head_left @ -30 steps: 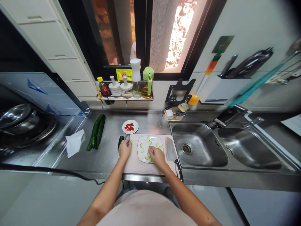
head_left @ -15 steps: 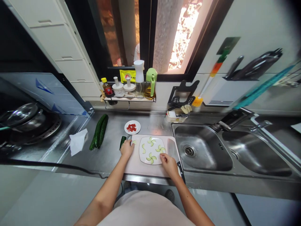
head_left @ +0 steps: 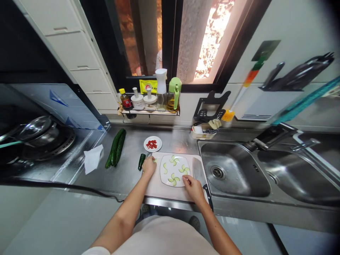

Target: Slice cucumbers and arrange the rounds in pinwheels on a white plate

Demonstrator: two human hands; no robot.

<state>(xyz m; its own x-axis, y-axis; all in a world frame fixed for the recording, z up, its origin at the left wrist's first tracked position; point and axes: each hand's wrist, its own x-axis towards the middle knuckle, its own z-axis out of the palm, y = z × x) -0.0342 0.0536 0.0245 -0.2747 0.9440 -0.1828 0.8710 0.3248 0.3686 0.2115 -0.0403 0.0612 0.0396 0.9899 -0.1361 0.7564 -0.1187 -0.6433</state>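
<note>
A white square plate (head_left: 162,180) rests on the pale cutting board (head_left: 170,194), with thin cucumber slices (head_left: 174,179) laid on it in pinwheels and one partial group at the left. My left hand (head_left: 148,166) is on the board's upper left, its bent fingers closed on pale green cucumber slices (head_left: 155,160) that are partly hidden. Beside it lies a short cucumber piece (head_left: 141,162). At the plate's lower right edge, my right hand (head_left: 193,187) has its fingers pinched together; anything between them is too small to make out. A kitchen knife (head_left: 198,170) lies along the board's right side.
A small white plate (head_left: 153,150) of chopped red pepper stands behind the board. Two whole cucumbers (head_left: 116,148) and a white paper towel (head_left: 92,159) lie at left. The double sink (head_left: 233,170) is at right. A condiment shelf (head_left: 150,112) hangs behind.
The view has shifted slightly, moving everything a little to the right. My left hand has shifted slightly over the slices, showing more of the short cucumber piece. My right hand keeps its pinch by the plate.
</note>
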